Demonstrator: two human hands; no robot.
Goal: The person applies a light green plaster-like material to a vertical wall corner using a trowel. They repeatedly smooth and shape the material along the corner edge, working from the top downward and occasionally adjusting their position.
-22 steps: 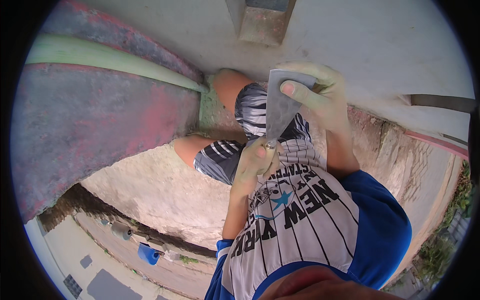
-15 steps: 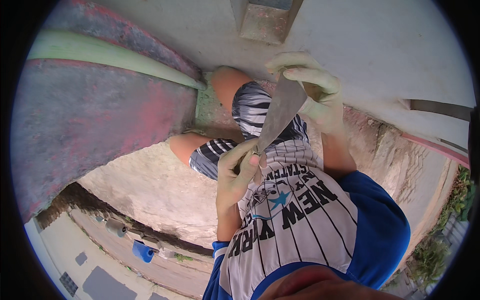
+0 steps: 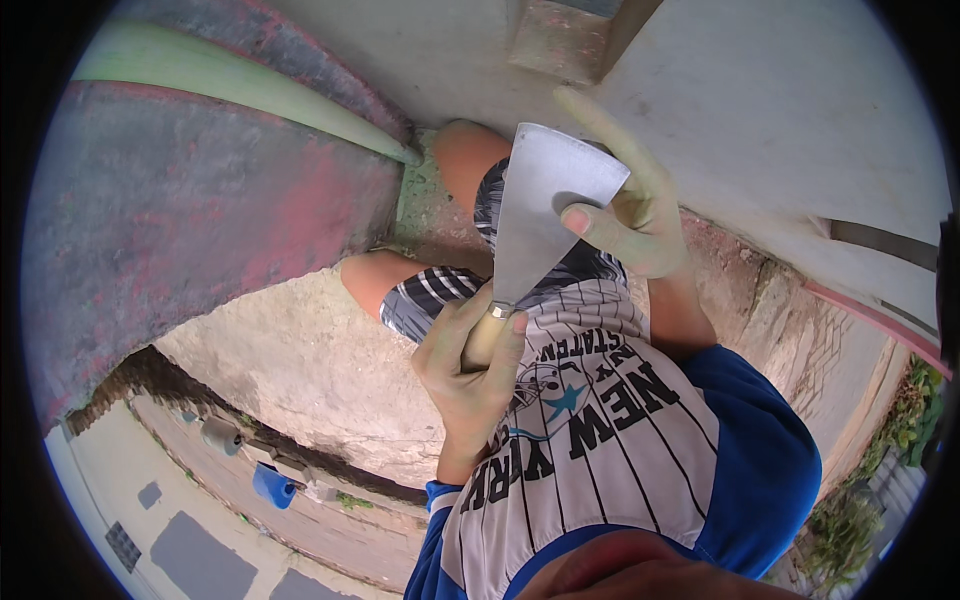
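Note:
My left hand point(image 3: 465, 385) is closed around the pale wooden handle point(image 3: 483, 345) of a putty knife. Its broad metal blade point(image 3: 550, 195) points up and away from me, flat face showing. At the blade's right side is my right hand point(image 3: 645, 215), index finger stretched out past the blade, thumb over the metal face beside a dark reflection or shadow. Whether the thumb presses on the metal is hard to tell, and some right-hand fingers are hidden. Pale dust or powder coats both hands.
A smooth grey wall point(image 3: 780, 120) rises on the right, with a recessed ledge point(image 3: 560, 40) at the top. To the left stands a grey, pink-stained wall point(image 3: 220, 200) with a pale green pipe-like strip point(image 3: 240, 80). A blue container point(image 3: 272, 485) lies lower left.
The blade has turned from nearly edge-on to showing its broad face. My left hand has shifted slightly lower, exposing the handle. My right index finger has straightened and the thumb has come over the blade.

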